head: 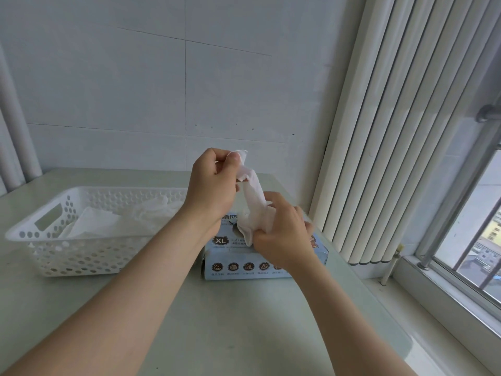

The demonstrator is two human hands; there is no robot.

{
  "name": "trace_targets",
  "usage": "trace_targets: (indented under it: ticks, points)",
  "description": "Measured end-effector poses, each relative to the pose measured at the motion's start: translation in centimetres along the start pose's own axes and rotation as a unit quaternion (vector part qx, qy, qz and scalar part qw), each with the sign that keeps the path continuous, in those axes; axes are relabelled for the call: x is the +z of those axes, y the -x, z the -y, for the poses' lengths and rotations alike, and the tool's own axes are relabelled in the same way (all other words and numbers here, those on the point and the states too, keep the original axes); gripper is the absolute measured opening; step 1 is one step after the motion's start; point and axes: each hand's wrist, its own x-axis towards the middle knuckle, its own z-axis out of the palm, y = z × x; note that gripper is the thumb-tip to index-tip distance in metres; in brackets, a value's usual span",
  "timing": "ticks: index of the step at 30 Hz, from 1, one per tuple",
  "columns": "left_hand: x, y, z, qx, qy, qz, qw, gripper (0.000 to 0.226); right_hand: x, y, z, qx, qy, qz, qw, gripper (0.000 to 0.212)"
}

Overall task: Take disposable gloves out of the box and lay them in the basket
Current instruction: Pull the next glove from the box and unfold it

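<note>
Both of my hands are clamped on one thin, translucent white disposable glove (254, 200), which runs as a crumpled strip up the middle of the frame, above the pale blue cardboard glove box (244, 263) marked XL on the bench (217, 321). My left hand (214, 180) is the higher one, wrist bent, thumb and fingertips pinching the glove's top end. My right hand (282, 236) sits low over the box top, fingers curled round the bunched lower end; whether that end has cleared the opening I cannot tell, since my hand covers it. I judge the glove nearly weightless, limp and rather slick. It should stretch before it tears and tends to cling to itself, so a light pinch at the cuff edge, one at each end, ought to let it open flat instead of balling up. The white perforated plastic basket (35, 232) stands at centre left of the frame, just beside the box, with several flat white gloves (92, 222) already lying in it. My forearms reach in from the lower corners.
</note>
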Motion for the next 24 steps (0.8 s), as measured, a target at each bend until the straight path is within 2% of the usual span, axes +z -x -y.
trace_targets:
  ticks: [2,3,5,7,11,16,19,24]
  points:
    - [0.2,0.3,-0.2,-0.015,0.033,0.025,0.999,0.015,-0.1,-0.2,-0.2,-0.008,-0.064,-0.018,0.998,0.032]
    - [0.4,0.5,-0.3,-0.022,0.041,0.041,0.998,0.015,-0.1,-0.4,-0.2,-0.011,-0.098,-0.042,0.994,0.025]
    - [0.7,0.8,-0.4,-0.036,0.048,0.068,0.996,0.017,0.2,-0.6,-0.2,-0.01,-0.124,-0.091,0.988,0.037]
    - [0.8,0.9,-0.5,-0.038,0.05,0.086,0.994,0.017,0.4,-0.8,-0.5,-0.003,-0.078,-0.121,0.99,0.048]
    - [0.8,0.9,-0.6,-0.003,0.047,0.074,0.996,0.016,0.8,-1.0,-1.1,0.001,-0.042,-0.11,0.993,0.035]
    - [0.4,0.5,-0.6,-0.015,0.155,0.044,0.987,0.014,0.8,-0.8,-1.0,-0.024,0.022,-0.084,0.996,0.013]
    - [0.2,0.2,-0.7,-0.008,0.19,0.039,0.981,0.015,0.6,-0.7,-0.9,-0.035,0.057,-0.063,0.996,0.011]
    - [0.0,0.0,-1.0,0.014,0.222,0.02,0.975,0.015,0.0,-0.8,-1.2,-0.024,0.04,-0.033,0.998,0.008]
